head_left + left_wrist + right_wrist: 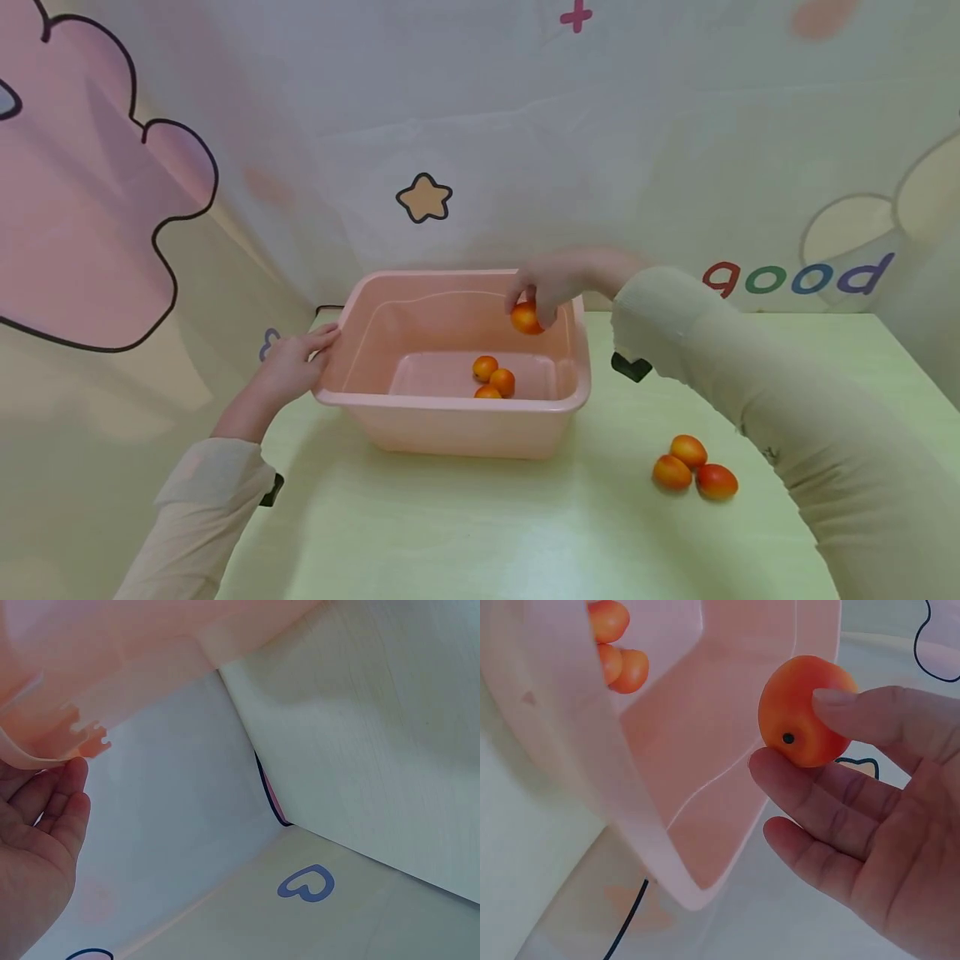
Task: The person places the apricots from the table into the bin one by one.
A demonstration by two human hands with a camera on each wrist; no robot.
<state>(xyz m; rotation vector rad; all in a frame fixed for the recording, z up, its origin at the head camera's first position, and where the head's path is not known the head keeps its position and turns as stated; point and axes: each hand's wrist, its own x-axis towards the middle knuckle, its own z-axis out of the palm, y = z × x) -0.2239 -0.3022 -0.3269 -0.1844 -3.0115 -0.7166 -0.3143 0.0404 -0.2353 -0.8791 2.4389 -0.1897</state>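
Observation:
A pink plastic basin stands on the table in the head view. My left hand grips its left rim, and the left wrist view shows the fingers curled under the rim edge. Above the inside of the basin, near its right wall, my right hand pinches a round orange-red fruit between thumb and fingers. A small dark spot marks that fruit's end. On the basin floor lie three similar fruits, the nearest partly hidden by the front rim.
Three more orange-red fruits lie close together on the pale green table, right of the basin and beside my right sleeve. A printed curtain hangs behind the table and along its left side.

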